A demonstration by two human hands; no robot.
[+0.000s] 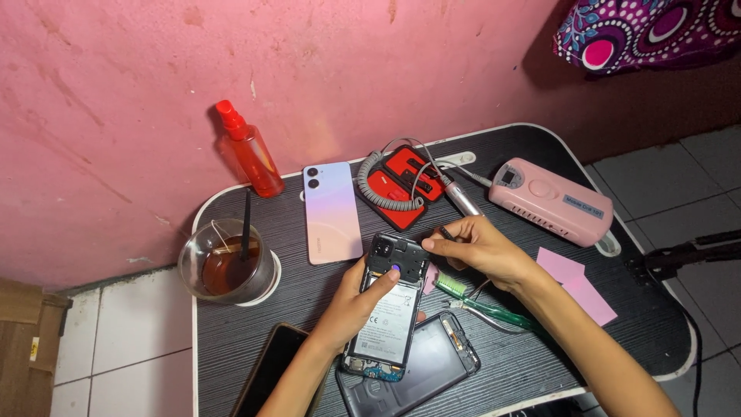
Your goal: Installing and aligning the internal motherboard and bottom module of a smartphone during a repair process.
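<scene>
As seen from above a small dark worktop (540,363) set against a pink wall, a person works on an opened phone.

Left hand (351,305): wrapped around the opened phone (390,316) from its 9 o'clock edge, thumb across the battery, holding it just above the worktop.

Right hand (475,247): fingertips pressed together on a small dark tool (445,232), at the phone's 1 o'clock corner beside the camera block.

Axis: phone's long side runs roughly 12 to 6 o'clock, top end tilted slightly towards 1; right hand is nearer the top end, left hand the middle.

Beneath: a black back cover (432,363) at the phone's 5 o'clock.

Around: lilac phone (332,212) at 11 o'clock, red spray bottle (251,150) and glass of brown liquid (228,266) further left, pink device (552,199) at 2 o'clock, green-handled tool (494,310) at 3 o'clock.
</scene>
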